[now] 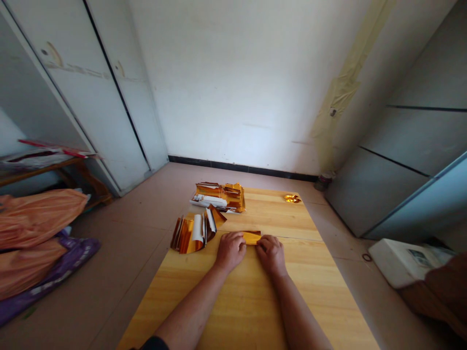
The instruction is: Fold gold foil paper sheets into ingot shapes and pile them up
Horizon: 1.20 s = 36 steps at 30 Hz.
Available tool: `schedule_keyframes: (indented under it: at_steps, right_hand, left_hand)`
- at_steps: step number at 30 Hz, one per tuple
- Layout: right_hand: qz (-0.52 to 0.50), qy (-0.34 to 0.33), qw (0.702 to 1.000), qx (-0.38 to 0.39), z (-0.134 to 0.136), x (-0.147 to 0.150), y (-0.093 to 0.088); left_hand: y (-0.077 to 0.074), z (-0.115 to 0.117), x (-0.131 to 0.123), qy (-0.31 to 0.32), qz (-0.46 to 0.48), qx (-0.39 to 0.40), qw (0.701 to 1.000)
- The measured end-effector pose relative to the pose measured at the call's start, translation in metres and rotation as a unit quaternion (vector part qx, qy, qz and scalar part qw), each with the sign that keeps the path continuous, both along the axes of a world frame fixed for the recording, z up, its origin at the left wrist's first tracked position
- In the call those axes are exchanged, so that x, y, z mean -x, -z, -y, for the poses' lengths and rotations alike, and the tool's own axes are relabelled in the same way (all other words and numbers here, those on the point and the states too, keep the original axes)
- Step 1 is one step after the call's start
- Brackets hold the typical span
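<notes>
Both hands rest near the middle of the wooden table (251, 291), with a small sheet of gold foil paper (251, 237) between them. My left hand (231, 252) has its curled fingers on the sheet's left end. On the right end are the bent fingers of my right hand (270, 253). The sheet looks folded along its far edge, where a darker strip shows. To the left of my left hand lies a loose pile of curled gold and white foil sheets (197, 231). Behind that pile is a second stack of foil paper (222, 197).
A small shiny gold folded piece (292, 198) sits at the table's far right corner. Grey cabinets (109, 87) stand at the left, a grey fridge-like unit (401, 146) at the right. A white box (397, 262) and orange and purple bags (40, 243) flank the table.
</notes>
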State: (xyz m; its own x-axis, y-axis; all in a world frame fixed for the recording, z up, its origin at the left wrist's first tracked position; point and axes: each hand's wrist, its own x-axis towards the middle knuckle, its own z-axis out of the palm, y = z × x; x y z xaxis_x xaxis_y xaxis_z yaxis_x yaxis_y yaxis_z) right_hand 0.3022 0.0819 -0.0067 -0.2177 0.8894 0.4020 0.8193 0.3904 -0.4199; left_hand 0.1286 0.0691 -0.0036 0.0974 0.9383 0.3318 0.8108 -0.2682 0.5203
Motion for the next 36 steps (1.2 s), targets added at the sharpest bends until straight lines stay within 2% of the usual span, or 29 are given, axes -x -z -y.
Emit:
schedule_keyframes:
  at_steps: [4,8,16,22,26,36]
  right_hand:
    - [-0.033,-0.035,0.998,0.043,-0.012,-0.012,0.004]
    - [-0.022,-0.047,0.996,0.075,-0.02,-0.017,0.002]
    - [0.045,0.023,0.994,0.098,-0.024,-0.007,-0.007]
    - [0.121,0.074,0.98,0.142,-0.026,0.0,-0.016]
    - [0.149,0.102,0.973,0.144,-0.025,0.004,-0.019]
    - [0.157,0.112,0.969,0.152,-0.024,0.006,-0.019]
  left_hand:
    - [0.002,-0.002,0.002,-0.026,0.001,-0.013,1.0]
    - [0.001,-0.003,0.003,-0.044,-0.018,-0.012,0.999]
    - [-0.001,0.0,0.003,-0.105,-0.07,0.015,0.992]
    - [-0.008,0.001,0.0,-0.14,-0.112,0.044,0.983]
    - [-0.012,0.0,0.0,-0.154,-0.137,0.067,0.976]
    - [-0.012,-0.004,0.001,-0.159,-0.155,0.085,0.971]
